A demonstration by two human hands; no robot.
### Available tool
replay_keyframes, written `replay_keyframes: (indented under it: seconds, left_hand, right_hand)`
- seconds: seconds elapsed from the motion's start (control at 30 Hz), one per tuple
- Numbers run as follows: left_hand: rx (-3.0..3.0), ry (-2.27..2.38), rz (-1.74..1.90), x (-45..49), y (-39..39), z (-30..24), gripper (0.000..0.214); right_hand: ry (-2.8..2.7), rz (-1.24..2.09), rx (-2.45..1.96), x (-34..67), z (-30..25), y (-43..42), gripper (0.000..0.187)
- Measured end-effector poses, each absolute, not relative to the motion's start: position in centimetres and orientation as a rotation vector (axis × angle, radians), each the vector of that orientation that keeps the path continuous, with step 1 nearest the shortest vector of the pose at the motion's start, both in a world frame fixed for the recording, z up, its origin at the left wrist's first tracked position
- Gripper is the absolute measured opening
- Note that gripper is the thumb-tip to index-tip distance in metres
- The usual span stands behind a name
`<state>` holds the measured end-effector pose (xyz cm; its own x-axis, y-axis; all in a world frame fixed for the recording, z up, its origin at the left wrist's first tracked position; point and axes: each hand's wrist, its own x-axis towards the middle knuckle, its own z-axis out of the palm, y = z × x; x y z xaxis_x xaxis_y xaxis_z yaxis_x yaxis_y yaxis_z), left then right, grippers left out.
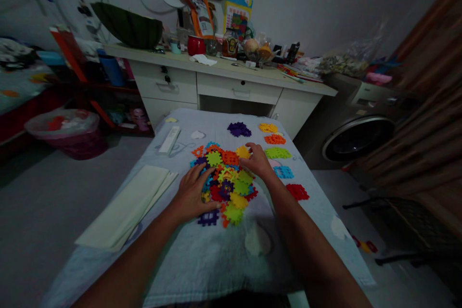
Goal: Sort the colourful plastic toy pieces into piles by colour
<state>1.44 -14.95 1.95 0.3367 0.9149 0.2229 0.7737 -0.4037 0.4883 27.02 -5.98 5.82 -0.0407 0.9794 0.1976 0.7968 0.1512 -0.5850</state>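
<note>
l hand (193, 192) lies flat, fingers spread, on the mixed pile (227, 180) mid towel (216, 260). r hand (258, 160) curls at pile's top edge, grip can't tell. one-colour groups, purple group (238, 129) to red group (298, 192), sit alongside. looks early: most pcs unsorted.

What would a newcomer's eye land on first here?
A bright heap of mixed plastic pieces lies mid-table on the pale cloth, left hand flat on its near side, right hand on its far side. Right of it runs a row of single-colour piles, purple pile farthest, red pile nearest. A halved watermelon sits on the desk behind.
</note>
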Motion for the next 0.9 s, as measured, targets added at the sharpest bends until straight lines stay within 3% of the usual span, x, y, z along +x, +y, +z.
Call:
replay_keyframes:
  seconds: [0.23,0.5,0.9]
  left_hand:
    - [2.294,1.521,0.788,1.3,-14.7,1.9,0.089]
    - [2.317,1.502,0.856,1.0,-14.4,1.5,0.078]
    - [2.312,1.495,0.976,0.7,-13.9,1.6,0.049]
  right_hand:
    - [-1.808,0.246,-1.697,34.6,6.1,-1.5,0.026]
    - [-1.713,0.141,-1.723,39.2,4.5,3.3,0.027]
    - [-1.474,0.05,-2.043,41.8,6.2,10.8,0.014]
